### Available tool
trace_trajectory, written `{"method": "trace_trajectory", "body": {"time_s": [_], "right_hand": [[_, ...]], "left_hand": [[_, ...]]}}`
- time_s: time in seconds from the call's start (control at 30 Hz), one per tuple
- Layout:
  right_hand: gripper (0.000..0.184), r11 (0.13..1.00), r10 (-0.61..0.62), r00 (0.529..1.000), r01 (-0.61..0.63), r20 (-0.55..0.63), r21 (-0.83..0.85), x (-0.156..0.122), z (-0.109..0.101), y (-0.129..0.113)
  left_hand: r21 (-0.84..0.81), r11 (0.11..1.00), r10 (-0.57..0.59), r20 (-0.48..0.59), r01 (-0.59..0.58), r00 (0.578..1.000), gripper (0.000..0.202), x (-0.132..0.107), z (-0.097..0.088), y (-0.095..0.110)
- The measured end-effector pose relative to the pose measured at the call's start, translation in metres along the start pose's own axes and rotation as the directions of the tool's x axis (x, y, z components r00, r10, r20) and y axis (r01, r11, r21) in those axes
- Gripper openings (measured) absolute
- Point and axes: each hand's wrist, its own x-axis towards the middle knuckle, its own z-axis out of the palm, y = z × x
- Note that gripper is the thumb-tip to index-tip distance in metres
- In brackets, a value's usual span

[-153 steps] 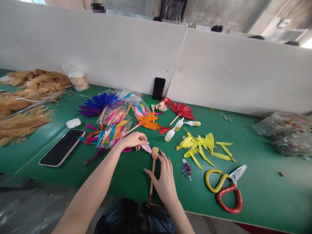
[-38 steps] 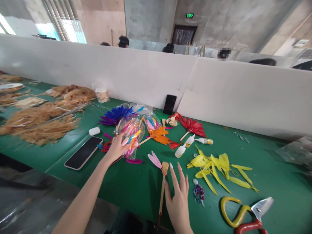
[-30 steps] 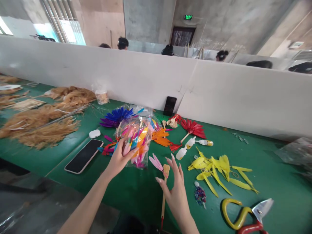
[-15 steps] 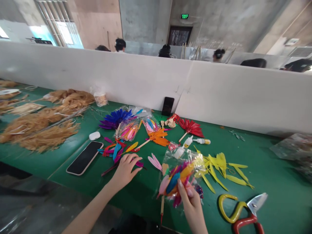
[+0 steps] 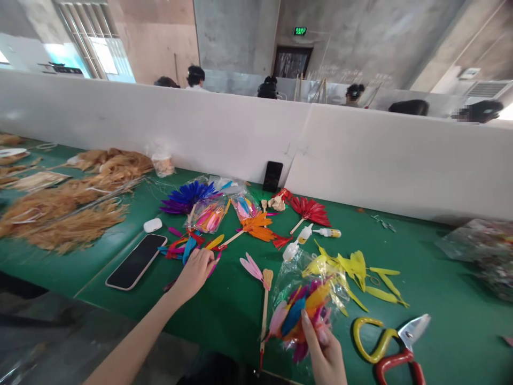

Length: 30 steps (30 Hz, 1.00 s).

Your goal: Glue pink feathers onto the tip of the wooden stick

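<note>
1. With my right hand (image 5: 326,350), thumb pressed toward curled fingers, I hold a clear feather bag (image 5: 294,315) at its near end; my other fingertips are hidden behind it, and the wrist runs off the near edge.
2. That bag is near me, right of centre on the green table (image 5: 224,315). Glare blurs its far part, which overlaps some yellow feathers (image 5: 355,267); I can't tell whether it rests on the tabletop.
3. Just left of it lies a wooden stick (image 5: 265,305) with a rounded top, two pink feathers (image 5: 251,266) fanning left from there.
4. Farther left, my left hand (image 5: 194,272) is loosely curled at the loose coloured feathers (image 5: 179,247). Its fingertips are partly hidden, so I can't tell whether they grip anything.
5. Beyond, an orange feather fan (image 5: 257,226) and small white bottles (image 5: 305,234) lie mid-table.
6. Near right, scissors (image 5: 404,338) lie with their red handle cut off by the edge; at far right, a plastic bag (image 5: 487,256) is cropped, its contents too blurred to name.
</note>
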Motion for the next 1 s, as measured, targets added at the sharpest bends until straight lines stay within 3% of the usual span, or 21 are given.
{"method": "trace_trajectory", "body": {"time_s": [0.13,0.27,0.37,0.43,0.53,0.63,0.73,0.9,1.0], "right_hand": [[0.048,0.999,-0.015,1.0,0.014,-0.024,-0.033,-0.002,-0.006,0.001],[0.043,0.999,-0.033,0.999,0.032,-0.041,-0.019,-0.008,-0.006,0.002],[0.038,0.999,-0.054,0.998,0.054,-0.021,-0.009,-0.011,-0.002,-0.002],[0.038,0.998,-0.063,0.996,0.064,0.062,-0.025,-0.01,0.001,-0.007],[0.036,0.994,-0.083,0.974,0.096,0.209,-0.053,-0.006,0.009,-0.015],[0.036,0.991,-0.092,0.944,0.119,0.317,-0.067,0.0,0.019,-0.023],[0.037,0.986,-0.097,0.924,0.14,0.37,-0.091,0.008,0.025,-0.029],[0.037,0.975,-0.139,0.89,0.199,0.435,-0.096,0.019,0.024,-0.039],[0.038,0.969,-0.153,0.876,0.225,0.458,-0.106,0.023,0.02,-0.043]], "left_hand": [[0.088,0.993,-0.07,-0.069,0.076,0.995,0.02,0.013,-0.017,-0.018],[0.2,0.979,-0.05,0.055,0.038,0.997,0.025,0.024,-0.03,-0.044],[0.184,0.982,-0.052,0.117,0.03,0.992,0.027,0.026,-0.039,-0.049],[0.104,0.993,-0.062,0.104,0.051,0.993,0.027,0.027,-0.049,-0.036],[-0.184,0.982,-0.03,0.065,0.041,0.997,0.026,0.033,-0.072,0.006],[-0.442,0.895,0.086,0.024,-0.067,0.996,0.028,0.045,-0.098,0.054],[-0.554,0.826,0.173,0.07,-0.106,0.982,0.028,0.063,-0.113,0.086],[-0.659,0.752,0.223,0.272,0.012,0.936,0.027,0.099,-0.119,0.097],[-0.709,0.693,0.257,0.414,0.133,0.873,0.03,0.116,-0.121,0.098]]}}
